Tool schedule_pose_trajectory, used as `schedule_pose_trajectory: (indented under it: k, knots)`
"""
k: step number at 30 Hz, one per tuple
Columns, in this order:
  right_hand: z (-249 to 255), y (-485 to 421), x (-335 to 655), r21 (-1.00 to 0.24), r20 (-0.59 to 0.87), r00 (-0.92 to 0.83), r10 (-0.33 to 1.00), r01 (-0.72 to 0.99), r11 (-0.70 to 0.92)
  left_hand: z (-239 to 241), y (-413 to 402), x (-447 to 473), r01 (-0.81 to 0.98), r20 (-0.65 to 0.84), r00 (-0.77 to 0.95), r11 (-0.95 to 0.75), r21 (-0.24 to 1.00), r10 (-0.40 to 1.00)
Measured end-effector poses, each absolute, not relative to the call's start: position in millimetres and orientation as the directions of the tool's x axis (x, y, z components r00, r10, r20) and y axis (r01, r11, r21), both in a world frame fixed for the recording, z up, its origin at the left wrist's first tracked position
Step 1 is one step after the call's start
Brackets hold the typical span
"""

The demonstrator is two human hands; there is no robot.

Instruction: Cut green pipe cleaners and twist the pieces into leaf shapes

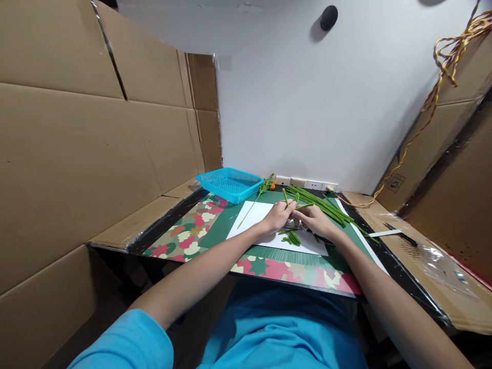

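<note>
Both of my hands meet over a white sheet of paper (246, 225) and work on green pipe cleaners. My left hand (280, 215) is closed around a bent green pipe cleaner (285, 196) that sticks up past the fingers. Close against it, my right hand (313, 218) pinches a green pipe cleaner (305, 206) that points to the right. The fingertips partly hide how the pieces join. Below the hands lie several short, curled green pieces (294, 238) on the paper. A bundle of long straight green pipe cleaners (326, 205) lies just behind my right hand.
A blue plastic basket (230, 192) stands at the back left. Beside it lies a long green stem with an orange flower (272, 184). On the right are a white strip (384, 233), a black-handled tool (407, 238) and a clear plastic bag (448, 269). Cardboard walls (154, 133) flank the table.
</note>
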State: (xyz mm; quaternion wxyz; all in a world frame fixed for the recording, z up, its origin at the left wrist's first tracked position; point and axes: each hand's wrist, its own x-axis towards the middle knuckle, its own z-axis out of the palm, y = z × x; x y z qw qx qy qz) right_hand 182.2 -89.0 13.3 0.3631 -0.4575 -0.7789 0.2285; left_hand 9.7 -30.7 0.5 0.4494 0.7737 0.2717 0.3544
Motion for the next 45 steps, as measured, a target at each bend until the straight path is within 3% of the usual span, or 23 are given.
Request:
schedule_pose_trajectory:
  k: [10,27,45]
  knots:
    - [13.9,-88.8,179.3,-0.756,0.366,-0.282,0.887,0.466,0.459,0.6,-31.8,10.1,0.064,0.293,0.596,-0.407,0.911,0.748]
    - [5.8,-81.6,183.1,-0.768,0.450,-0.203,0.870,0.410,0.492,3.1,-34.2,6.8,0.175,0.319,0.619,-0.521,0.835,0.718]
    - [12.6,-82.9,183.4,-0.848,0.442,-0.062,0.895,0.295,0.439,2.8,-38.3,7.1,0.142,0.236,0.631,-0.409,0.902,0.739]
